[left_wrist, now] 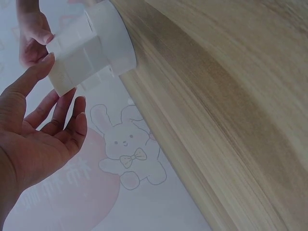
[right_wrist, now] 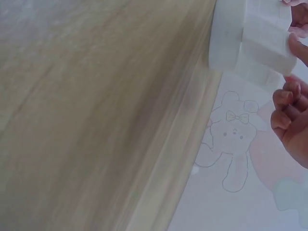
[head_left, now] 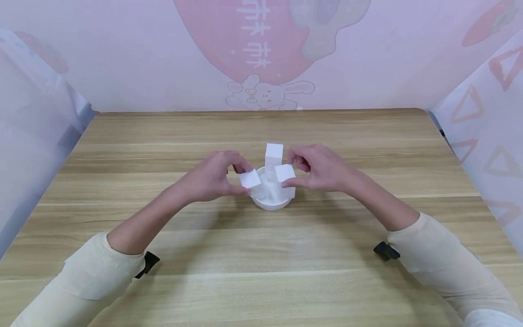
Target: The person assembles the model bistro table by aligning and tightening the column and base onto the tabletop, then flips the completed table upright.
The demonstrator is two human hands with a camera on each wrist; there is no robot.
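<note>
A round white base (head_left: 273, 207) with a raised rim stands on the table, and white square blocks rise upright around its edge. My left hand (head_left: 210, 178) pinches the top of the left block (head_left: 249, 179) between thumb and fingers. On the other side, my right hand (head_left: 324, 169) pinches the right block (head_left: 284, 172), its thumb on the near side. A third block (head_left: 274, 152) stands at the back, untouched. Seen from the left wrist, the left block (left_wrist: 74, 70) stands in the base (left_wrist: 120, 41). The right wrist view shows the right block (right_wrist: 267, 45) likewise.
The wood-grain table (head_left: 261, 281) extends around the base on every side. Behind it hangs a pale pink printed backdrop (head_left: 143, 59), with light cloth panels at left and right. Beside each sleeve cuff sits a small black device (head_left: 148, 264).
</note>
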